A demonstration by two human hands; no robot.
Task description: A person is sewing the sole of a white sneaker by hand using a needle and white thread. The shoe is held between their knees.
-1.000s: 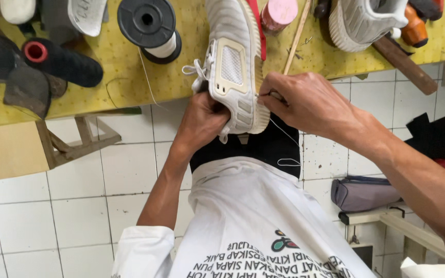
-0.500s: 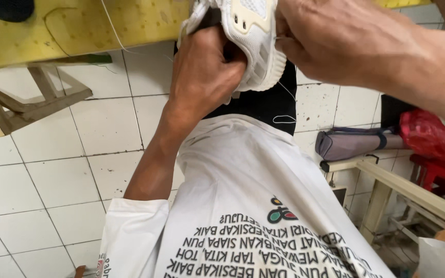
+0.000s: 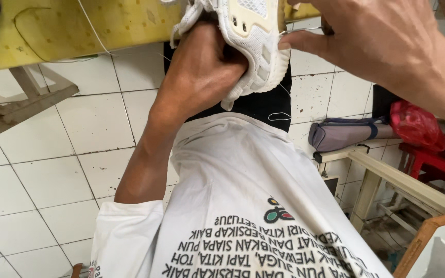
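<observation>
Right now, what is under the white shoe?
The left hand grips the white shoe from beneath; below are black trousers and a white shirt. The palm side is hidden.

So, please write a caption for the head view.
Left hand grips a white shoe; right hand pinches its edge.

1. The white shoe (image 3: 248, 36) is cut off by the top edge; only its heel end and part of the sole show.
2. The left hand (image 3: 202, 72) covers the shoe's near side, so its grip there is partly hidden.
3. The right hand (image 3: 382, 46) hides whatever its fingers pinch; only a thin metal tip shows.
4. The yellow counter (image 3: 68, 31) runs out of view at the top and left.
5. The thread (image 3: 279, 114) is too fine to follow.
</observation>
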